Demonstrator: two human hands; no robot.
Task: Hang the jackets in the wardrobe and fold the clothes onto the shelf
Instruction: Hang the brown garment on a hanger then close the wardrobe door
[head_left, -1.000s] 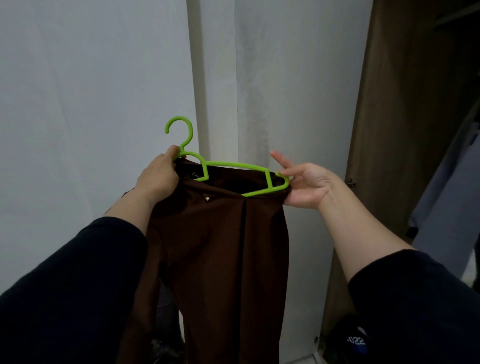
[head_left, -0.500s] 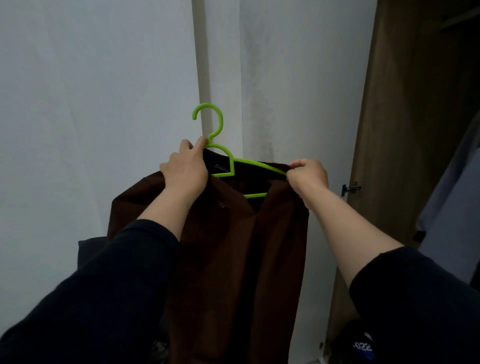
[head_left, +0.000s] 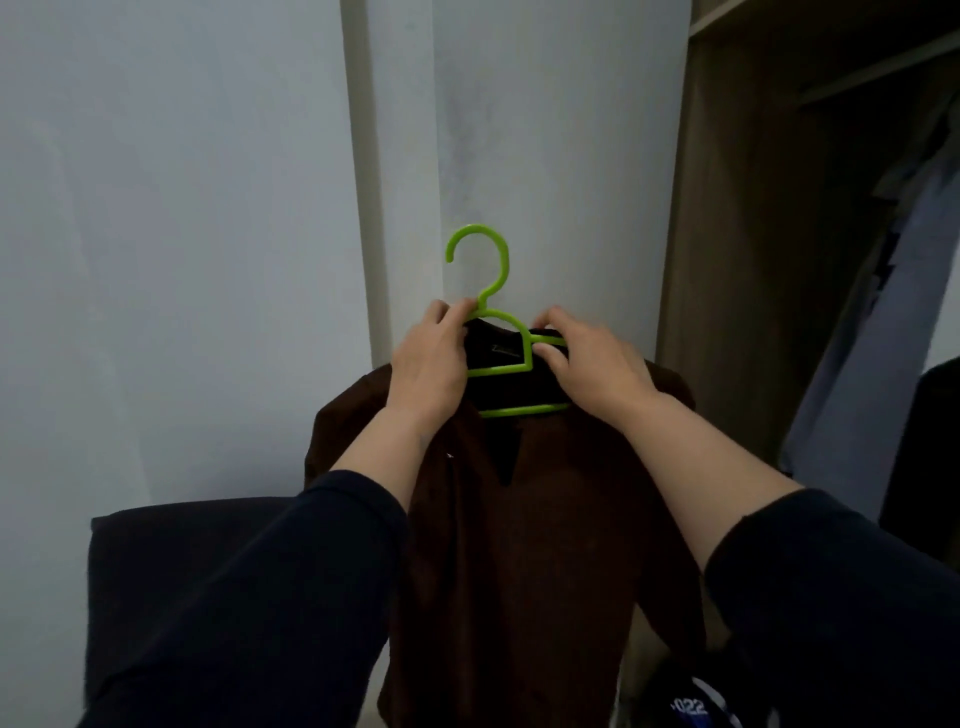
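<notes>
A brown jacket (head_left: 545, 545) hangs on a lime-green plastic hanger (head_left: 485, 275) that I hold up in front of a white wall. My left hand (head_left: 431, 364) grips the hanger at the base of its hook, together with the jacket's collar. On the other side of the collar, my right hand (head_left: 592, 364) pinches the fabric against the hanger's arm. The hook points up and is free. Both jacket shoulders sit over the hanger.
The open wooden wardrobe (head_left: 753, 234) stands to the right, with pale blue-grey clothes (head_left: 883, 364) hanging inside. A dark garment (head_left: 171, 571) lies at lower left. A dark bag with white print (head_left: 691, 704) sits low on the right.
The hanger and jacket have shifted right and slightly up. My right hand moved inward from the hanger's right end to the collar, and the jacket's right shoulder now covers that end.
</notes>
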